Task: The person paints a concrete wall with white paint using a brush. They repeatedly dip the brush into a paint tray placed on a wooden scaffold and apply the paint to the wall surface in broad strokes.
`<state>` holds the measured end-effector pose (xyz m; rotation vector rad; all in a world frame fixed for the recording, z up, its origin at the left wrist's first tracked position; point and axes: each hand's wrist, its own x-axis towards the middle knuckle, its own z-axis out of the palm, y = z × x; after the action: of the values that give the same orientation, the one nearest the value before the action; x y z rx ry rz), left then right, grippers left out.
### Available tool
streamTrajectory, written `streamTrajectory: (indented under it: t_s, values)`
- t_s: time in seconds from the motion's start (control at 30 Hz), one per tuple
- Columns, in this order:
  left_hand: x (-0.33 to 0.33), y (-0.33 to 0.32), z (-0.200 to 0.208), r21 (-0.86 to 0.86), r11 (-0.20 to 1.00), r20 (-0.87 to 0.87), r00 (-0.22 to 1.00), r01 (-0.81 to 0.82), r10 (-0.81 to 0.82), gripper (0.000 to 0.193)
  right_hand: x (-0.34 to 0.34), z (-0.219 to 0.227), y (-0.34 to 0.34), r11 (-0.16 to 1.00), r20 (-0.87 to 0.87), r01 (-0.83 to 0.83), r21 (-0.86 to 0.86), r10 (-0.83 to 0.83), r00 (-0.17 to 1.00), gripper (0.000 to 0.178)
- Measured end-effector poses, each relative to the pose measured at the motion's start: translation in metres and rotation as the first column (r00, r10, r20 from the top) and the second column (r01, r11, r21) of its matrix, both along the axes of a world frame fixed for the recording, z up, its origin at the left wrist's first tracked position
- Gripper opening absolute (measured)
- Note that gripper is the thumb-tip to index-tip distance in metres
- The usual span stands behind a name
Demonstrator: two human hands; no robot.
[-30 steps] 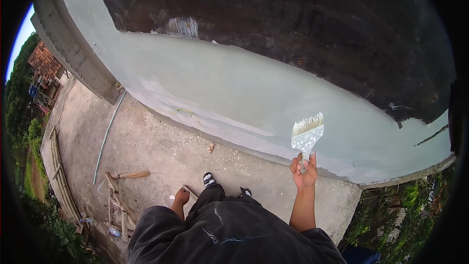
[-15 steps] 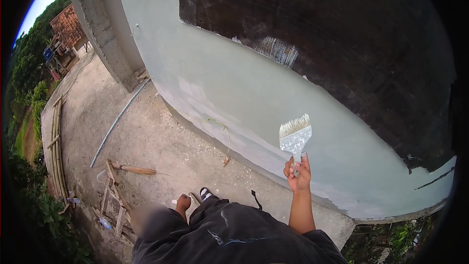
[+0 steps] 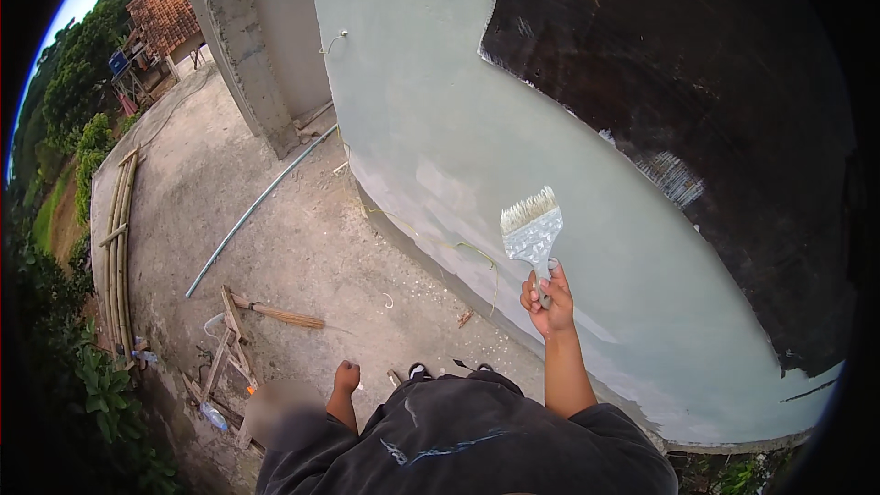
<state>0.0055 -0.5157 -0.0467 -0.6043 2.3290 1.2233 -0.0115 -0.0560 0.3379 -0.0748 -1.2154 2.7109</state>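
Note:
My right hand (image 3: 549, 298) is closed around the handle of a wide flat paintbrush (image 3: 532, 229), held upright with its bristles pointing up. Whitish paint smears the brush's ferrule and handle, and pale colour coats the bristles. Behind it stands a wall (image 3: 412, 110) painted pale grey-green, with whiter patches low down. The brush looks apart from that wall, though the exact distance is hard to judge. A large dark brown panel (image 3: 632, 55) fills the wall's upper right, with a whitish scuffed patch on it. Hanging low at my left side, my left hand (image 3: 346, 376) is a fist with nothing visible in it.
A thin blue-grey pipe (image 3: 261, 206) lies on the concrete floor (image 3: 284, 266). Left of me are a straw broom (image 3: 289, 315), a wooden frame (image 3: 220, 362) and bamboo poles (image 3: 117, 247) along the edge. A concrete column (image 3: 234, 46) stands at the wall's far end.
The view has turned left, so the wall, panel and floor things appear farther right. The brush, still in my right hand, has shifted slightly left and up in view. My left hand remains closed.

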Motion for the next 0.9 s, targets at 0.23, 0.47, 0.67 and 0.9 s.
streamTrajectory:
  t_s: [0.23,0.47,0.67,0.9]
  values:
    - [0.066,-0.051,0.003,0.111,0.924,0.210,0.917,-0.367,0.339,0.018,-0.089,0.002,-0.046,0.983,0.011,-0.182,-0.014,0.182,0.983,0.024]
    - [0.033,-0.046,0.028,0.186,0.801,0.224,0.818,-0.569,0.529,0.018,-0.194,-0.010,-0.096,0.927,-0.017,-0.339,-0.160,0.341,0.940,0.023]
    - [-0.127,-0.051,0.071,0.346,0.782,-0.075,0.816,-0.518,0.574,0.016,-0.304,-0.013,-0.131,0.880,-0.023,-0.437,-0.187,0.441,0.897,0.025]
    - [-0.351,-0.033,0.190,0.382,0.906,-0.494,0.788,-0.184,0.368,0.017,-0.396,0.000,-0.151,0.850,-0.057,-0.510,-0.131,0.507,0.860,0.023]
